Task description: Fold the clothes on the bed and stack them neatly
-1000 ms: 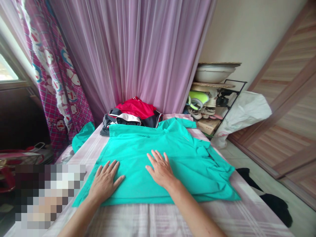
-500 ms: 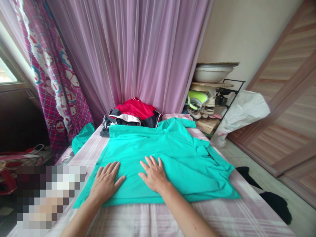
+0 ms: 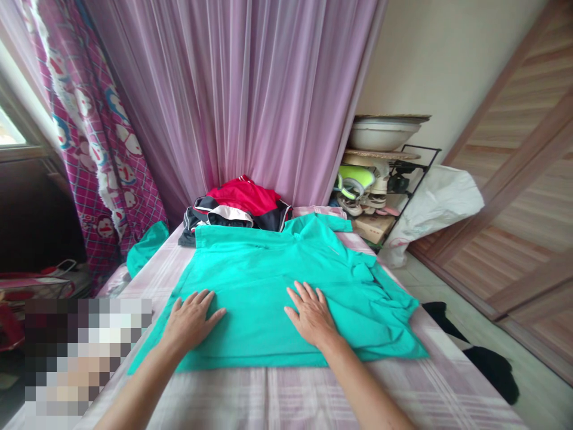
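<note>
We kept our left hand [image 3: 190, 319] flat, fingers spread, on the near left of the bright turquoise cotton shirt [image 3: 268, 280] spread across the pink checked bedsheet [image 3: 277, 400], while our open right hand [image 3: 311, 316] had slid rightward, smoothing the cloth.

Shirt [image 3: 268, 286] spread flat on bed [image 3: 286, 394]. L hand [image 3: 190, 322] and R hand [image 3: 313, 316] on its near half, apart. Clothes pile [image 3: 237, 209] behind shirt; rack [image 3: 385, 185] to right.
</note>
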Demonstrator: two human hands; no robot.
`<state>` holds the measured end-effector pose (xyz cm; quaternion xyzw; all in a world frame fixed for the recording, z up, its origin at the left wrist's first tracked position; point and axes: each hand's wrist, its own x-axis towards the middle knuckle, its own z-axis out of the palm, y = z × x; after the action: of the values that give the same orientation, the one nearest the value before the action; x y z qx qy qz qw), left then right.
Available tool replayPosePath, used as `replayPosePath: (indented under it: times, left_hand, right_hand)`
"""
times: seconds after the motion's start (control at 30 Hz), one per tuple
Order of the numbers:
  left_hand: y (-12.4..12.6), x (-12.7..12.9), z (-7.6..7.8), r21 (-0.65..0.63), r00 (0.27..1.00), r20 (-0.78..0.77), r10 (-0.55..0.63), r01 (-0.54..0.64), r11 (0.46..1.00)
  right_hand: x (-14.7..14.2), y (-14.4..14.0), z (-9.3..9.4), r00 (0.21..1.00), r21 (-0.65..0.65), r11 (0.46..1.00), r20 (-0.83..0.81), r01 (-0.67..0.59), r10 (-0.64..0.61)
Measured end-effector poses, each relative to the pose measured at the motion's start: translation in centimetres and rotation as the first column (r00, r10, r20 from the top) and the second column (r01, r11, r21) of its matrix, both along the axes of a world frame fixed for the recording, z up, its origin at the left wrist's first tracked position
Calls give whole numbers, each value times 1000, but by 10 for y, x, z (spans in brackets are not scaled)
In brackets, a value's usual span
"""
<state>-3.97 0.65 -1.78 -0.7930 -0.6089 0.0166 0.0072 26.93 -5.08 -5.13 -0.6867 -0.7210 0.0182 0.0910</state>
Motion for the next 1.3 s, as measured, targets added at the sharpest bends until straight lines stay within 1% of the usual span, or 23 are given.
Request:
replayPosePath:
  times: [0.07, 0.13, 0.2, 0.27, 0.4, 0.5, 0.63, 0.73, 0.9, 1.07, 1.2, 1.3]
  left_hand:
    - [-1, 21, 7, 41, 1000, 6, -9, 9, 999]
    - [-4, 43, 9, 60, 996, 41, -76, 74, 995]
    - [-8, 60, 4, 34, 990, 66, -128, 126, 991]
    - [-10, 67, -3, -1, 989, 66, -133, 134, 991]
    - [-10, 62, -18, -5, 990, 62, -127, 127, 992]
    - [-8, 56, -22, 9, 989, 65, -136, 135, 991]
    - [-8, 57, -21, 18, 988, 75, -138, 137, 990]
    - [-9, 58, -20, 7, 988, 73, -134, 134, 991]
    - [-9, 58, -19, -1, 989, 67, -130, 130, 992]
    - [-10, 59, -17, 0, 989, 70, -128, 129, 992]
    - [-11, 59, -16, 1, 990, 57, -130, 130, 991]
    - [-11, 60, -16, 7, 990, 55, -129, 129, 992]
  right_hand:
    - [-1, 0, 0, 1000, 4, 1000, 8, 4, -4]
    - [-1, 1, -1, 1000, 7, 1000, 6, 0, 0]
    - [-1, 1, -1, 1000, 9, 1000, -1, -4, 4]
    - [0, 1, -1, 1000, 13, 1000, -4, -2, 2]
    - [0, 0, -1, 1000, 25, 1000, -8, -3, 3]
    - [-1, 0, -1, 1000, 23, 1000, -11, -4, 4]
    - [3, -3, -1, 1000, 16, 1000, -11, -7, 7]
    - [13, -12, 0, 1000, 16, 1000, 5, -4, 4]
    - [41, -31, -2, 998, 7, 1000, 59, 9, -10]
    - [71, -47, -5, 997, -6, 1000, 74, 0, 0]
    - [87, -54, -5, 997, -21, 999, 63, 39, -38]
    - [85, -50, 1, 992, -14, 994, 54, 112, -111]
